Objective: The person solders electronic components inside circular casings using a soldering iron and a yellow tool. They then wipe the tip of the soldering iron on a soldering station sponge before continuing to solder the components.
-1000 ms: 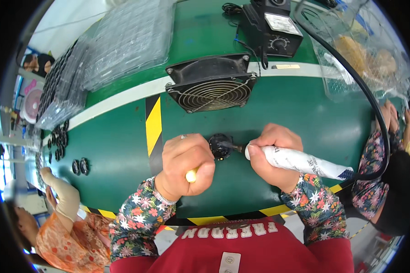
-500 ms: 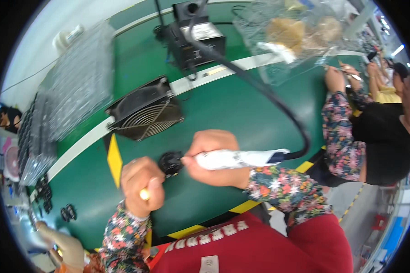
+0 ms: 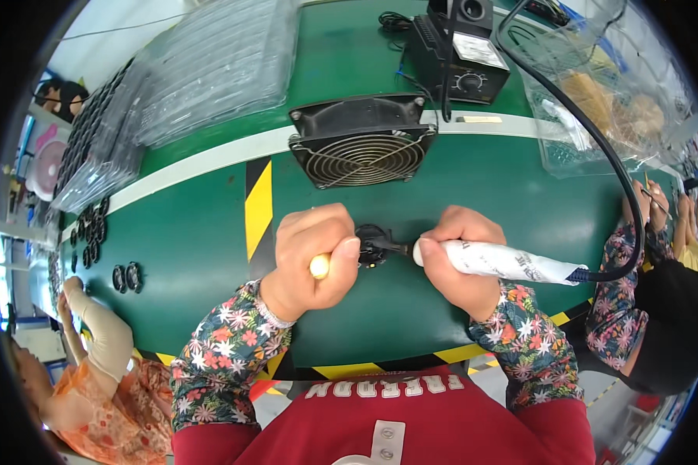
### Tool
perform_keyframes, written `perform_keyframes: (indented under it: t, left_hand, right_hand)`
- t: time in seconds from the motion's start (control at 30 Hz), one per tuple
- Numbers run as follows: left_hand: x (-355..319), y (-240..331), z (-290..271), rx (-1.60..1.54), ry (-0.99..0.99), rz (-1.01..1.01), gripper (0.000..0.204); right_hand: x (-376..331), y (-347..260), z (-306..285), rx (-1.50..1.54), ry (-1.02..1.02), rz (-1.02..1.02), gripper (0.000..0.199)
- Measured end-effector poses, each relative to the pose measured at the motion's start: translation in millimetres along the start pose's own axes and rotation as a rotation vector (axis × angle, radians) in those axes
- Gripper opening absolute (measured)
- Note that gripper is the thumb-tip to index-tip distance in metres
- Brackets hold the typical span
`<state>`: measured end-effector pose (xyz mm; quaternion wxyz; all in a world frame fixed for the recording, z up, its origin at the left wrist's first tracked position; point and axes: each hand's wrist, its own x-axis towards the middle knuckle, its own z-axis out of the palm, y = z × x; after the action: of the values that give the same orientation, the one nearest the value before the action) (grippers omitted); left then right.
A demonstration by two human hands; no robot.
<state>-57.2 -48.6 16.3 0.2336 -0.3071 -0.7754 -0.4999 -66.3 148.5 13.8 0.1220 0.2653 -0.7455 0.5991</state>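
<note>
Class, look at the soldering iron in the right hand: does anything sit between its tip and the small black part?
Nothing visible does. The iron in the right hand already reaches the black part, which the left hand steadies.

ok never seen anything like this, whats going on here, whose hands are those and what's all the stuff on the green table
The view comes from a camera worn on a person's head, looking down, so edges bend. Both hands are that person's. The left hand pinches a small black round part and holds a yellow-tipped stick. The right hand holds a soldering iron with its tip at that part; its black cable runs to a control box. On the green table stand a fan, clear trays and more black parts. Other people work alongside.
</note>
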Motion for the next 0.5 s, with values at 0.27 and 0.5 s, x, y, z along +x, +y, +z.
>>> perform_keyframes:
  t: [0.27, 0.5]
  left_hand:
    - [-2.9, -1.4, 0.5, -0.014, 0.027, 0.026, 0.019]
    - [-4.3, -1.9, 0.2, 0.006, 0.014, 0.037, 0.018]
  right_hand:
    - [-0.3, 1.0, 2.2, -0.017, -0.012, -0.021, 0.016]
    - [0.4, 2.0, 4.7, -0.025, -0.005, -0.024, 0.017]
